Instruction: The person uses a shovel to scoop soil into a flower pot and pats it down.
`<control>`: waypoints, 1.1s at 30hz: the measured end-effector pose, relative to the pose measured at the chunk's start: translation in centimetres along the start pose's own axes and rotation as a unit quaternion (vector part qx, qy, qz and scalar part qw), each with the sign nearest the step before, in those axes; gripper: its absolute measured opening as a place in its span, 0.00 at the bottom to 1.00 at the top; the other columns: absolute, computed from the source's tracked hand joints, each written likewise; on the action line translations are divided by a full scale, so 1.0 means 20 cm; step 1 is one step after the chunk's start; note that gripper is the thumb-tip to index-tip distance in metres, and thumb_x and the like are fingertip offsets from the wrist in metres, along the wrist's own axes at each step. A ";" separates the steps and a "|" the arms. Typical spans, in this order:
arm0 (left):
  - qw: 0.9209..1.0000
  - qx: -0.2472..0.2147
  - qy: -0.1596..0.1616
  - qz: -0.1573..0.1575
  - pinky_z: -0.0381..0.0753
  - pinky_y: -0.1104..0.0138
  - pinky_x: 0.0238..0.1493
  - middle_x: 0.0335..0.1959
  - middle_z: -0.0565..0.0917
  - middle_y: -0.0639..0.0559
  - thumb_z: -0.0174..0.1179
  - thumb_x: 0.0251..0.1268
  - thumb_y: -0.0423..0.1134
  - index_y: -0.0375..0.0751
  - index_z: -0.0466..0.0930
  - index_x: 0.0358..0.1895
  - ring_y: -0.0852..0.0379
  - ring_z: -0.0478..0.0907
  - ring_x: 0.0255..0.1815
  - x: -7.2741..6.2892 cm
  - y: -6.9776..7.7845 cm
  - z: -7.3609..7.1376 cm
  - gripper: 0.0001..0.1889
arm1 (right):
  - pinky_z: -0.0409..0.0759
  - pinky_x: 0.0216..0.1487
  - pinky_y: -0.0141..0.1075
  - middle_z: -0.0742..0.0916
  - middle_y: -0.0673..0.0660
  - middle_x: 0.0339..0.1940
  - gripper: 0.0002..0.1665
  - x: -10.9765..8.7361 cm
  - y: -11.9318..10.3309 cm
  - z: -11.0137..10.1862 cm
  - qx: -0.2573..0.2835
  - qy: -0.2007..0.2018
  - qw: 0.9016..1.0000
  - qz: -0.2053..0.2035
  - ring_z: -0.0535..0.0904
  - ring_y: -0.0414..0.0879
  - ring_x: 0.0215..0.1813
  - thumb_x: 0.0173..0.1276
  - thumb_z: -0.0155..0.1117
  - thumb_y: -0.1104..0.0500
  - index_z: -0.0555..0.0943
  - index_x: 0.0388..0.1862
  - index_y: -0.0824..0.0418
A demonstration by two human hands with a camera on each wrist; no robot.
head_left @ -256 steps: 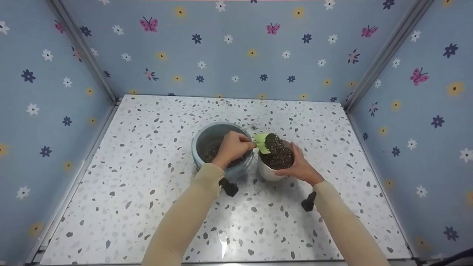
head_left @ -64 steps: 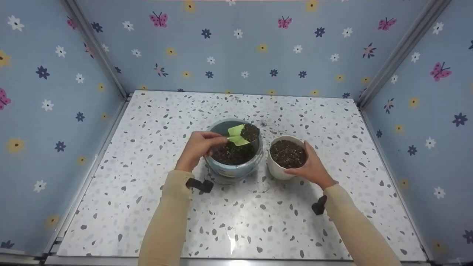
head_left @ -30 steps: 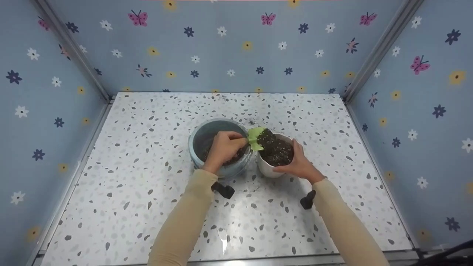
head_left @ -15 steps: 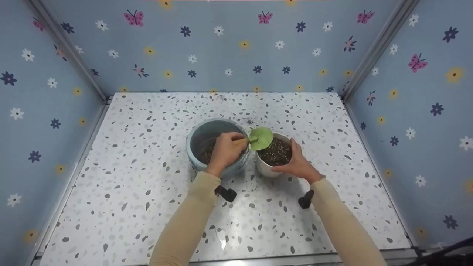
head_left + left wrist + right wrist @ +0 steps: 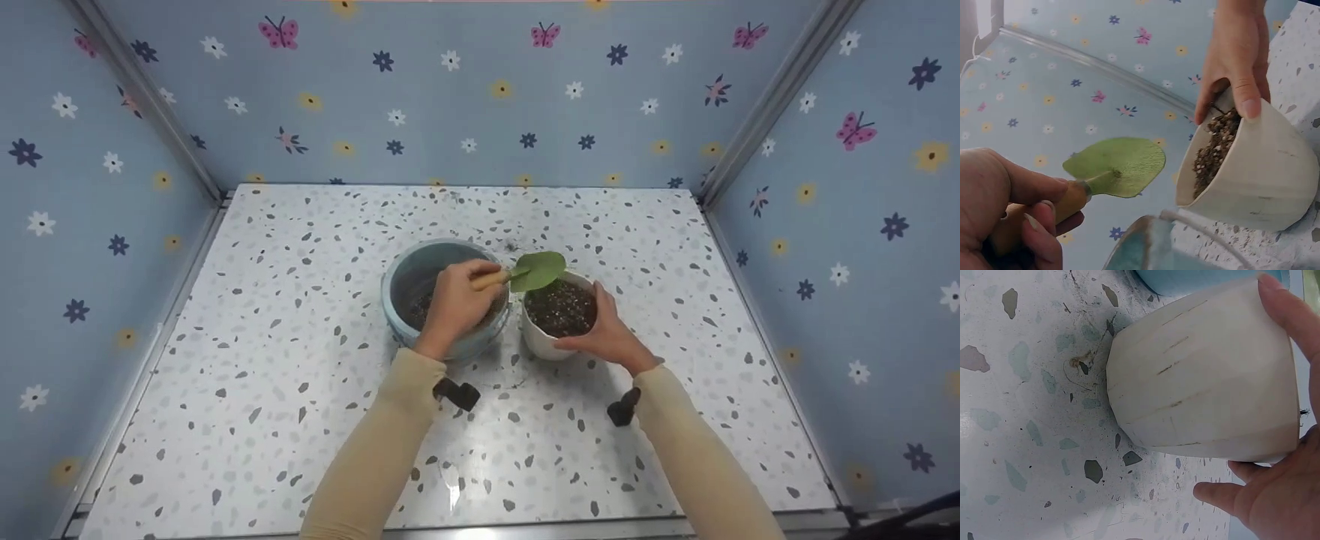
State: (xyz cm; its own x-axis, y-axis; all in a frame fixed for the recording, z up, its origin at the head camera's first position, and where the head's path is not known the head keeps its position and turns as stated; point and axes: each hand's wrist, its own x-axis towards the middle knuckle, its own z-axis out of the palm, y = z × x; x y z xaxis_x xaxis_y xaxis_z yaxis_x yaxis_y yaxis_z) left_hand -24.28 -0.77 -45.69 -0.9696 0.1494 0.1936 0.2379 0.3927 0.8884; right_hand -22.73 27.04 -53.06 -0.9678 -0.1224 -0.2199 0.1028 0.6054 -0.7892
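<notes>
My left hand (image 5: pixel 457 300) grips the wooden handle of a small garden trowel (image 5: pixel 540 270). Its green blade is turned over, with a bare face upward, above the left back rim of the white pot (image 5: pixel 541 346). In the left wrist view the trowel blade (image 5: pixel 1123 169) stands apart from the pot's mouth. Dark soil with white specks (image 5: pixel 562 309) fills much of the white pot. My right hand (image 5: pixel 611 337) holds that pot by its rim, thumb at the near side and fingers round the right. The right wrist view shows the white pot's wall (image 5: pixel 1202 377).
A larger blue pot (image 5: pixel 472 346) stands just left of the white one, under my left hand, with some soil (image 5: pixel 421 307) low inside. Soil crumbs (image 5: pixel 511 246) lie on the speckled tabletop (image 5: pixel 262 300) behind the pots. Patterned panels (image 5: pixel 480 90) enclose the back and sides.
The trowel has moved right, from over the blue pot to the white pot, carrying a heap of soil. Its blade has since turned over, and the heap is off it. The right hand keeps its hold.
</notes>
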 end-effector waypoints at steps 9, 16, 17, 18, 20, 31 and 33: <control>0.999 -0.018 0.041 -0.022 0.80 0.61 0.49 0.45 0.86 0.44 0.68 0.57 0.29 0.34 0.85 0.49 0.52 0.83 0.44 0.00 -0.05 -0.21 0.15 | 0.50 0.73 0.58 0.48 0.65 0.80 0.86 0.01 0.02 -0.01 -0.014 0.007 1.000 0.002 0.48 0.62 0.78 0.42 0.83 0.36 0.32 0.81 0.60; 0.997 0.010 0.055 -0.054 0.80 0.60 0.45 0.46 0.85 0.45 0.66 0.56 0.28 0.37 0.86 0.49 0.51 0.82 0.45 -0.02 -0.08 -0.36 0.15 | 0.50 0.72 0.60 0.47 0.64 0.80 0.86 0.01 0.02 0.00 -0.011 0.003 1.000 0.004 0.48 0.62 0.78 0.41 0.83 0.35 0.32 0.81 0.57; 0.997 0.022 0.058 -0.052 0.80 0.60 0.43 0.46 0.86 0.45 0.66 0.56 0.28 0.37 0.86 0.49 0.52 0.82 0.44 -0.02 -0.08 -0.38 0.15 | 0.50 0.72 0.60 0.47 0.64 0.80 0.86 0.01 0.02 0.00 -0.011 0.001 1.000 0.005 0.48 0.62 0.78 0.41 0.83 0.35 0.32 0.81 0.57; 0.996 0.034 0.061 -0.050 0.80 0.61 0.41 0.46 0.86 0.46 0.65 0.56 0.28 0.38 0.86 0.48 0.53 0.82 0.42 -0.02 -0.08 -0.39 0.15 | 0.50 0.72 0.60 0.47 0.64 0.80 0.86 0.01 0.02 0.00 -0.010 0.000 1.000 0.005 0.48 0.62 0.78 0.41 0.82 0.34 0.31 0.81 0.56; 0.996 0.056 0.063 -0.041 0.80 0.62 0.35 0.45 0.86 0.47 0.65 0.56 0.28 0.39 0.87 0.47 0.54 0.82 0.36 -0.02 -0.09 -0.42 0.15 | 0.49 0.72 0.61 0.47 0.64 0.80 0.87 0.01 0.01 0.00 -0.010 -0.001 1.000 0.005 0.48 0.63 0.78 0.40 0.82 0.34 0.31 0.81 0.56; 0.982 0.189 0.015 0.008 0.70 0.62 0.22 0.40 0.89 0.53 0.54 0.50 0.18 0.42 0.89 0.44 0.53 0.85 0.36 0.01 -0.14 -0.44 0.22 | 0.48 0.73 0.59 0.48 0.64 0.80 0.86 0.01 0.01 0.00 -0.014 -0.001 1.000 0.002 0.47 0.61 0.78 0.42 0.82 0.36 0.30 0.81 0.57; 0.977 0.211 0.005 0.031 0.78 0.60 0.30 0.39 0.89 0.54 0.53 0.47 0.16 0.43 0.90 0.43 0.52 0.85 0.43 0.02 -0.14 -0.42 0.25 | 0.48 0.73 0.60 0.48 0.64 0.80 0.86 0.01 0.01 0.00 -0.015 -0.002 1.000 0.001 0.47 0.61 0.78 0.43 0.82 0.36 0.30 0.81 0.57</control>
State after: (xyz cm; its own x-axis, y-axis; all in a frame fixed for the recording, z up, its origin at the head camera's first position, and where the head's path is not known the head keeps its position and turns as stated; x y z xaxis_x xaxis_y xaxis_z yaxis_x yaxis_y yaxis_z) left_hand -25.89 -9.47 -44.67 -0.9526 0.1774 0.2472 0.2965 0.7231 0.6238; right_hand -22.93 27.08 -53.37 -0.9667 -0.1238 -0.2241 0.0982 0.6288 -0.7713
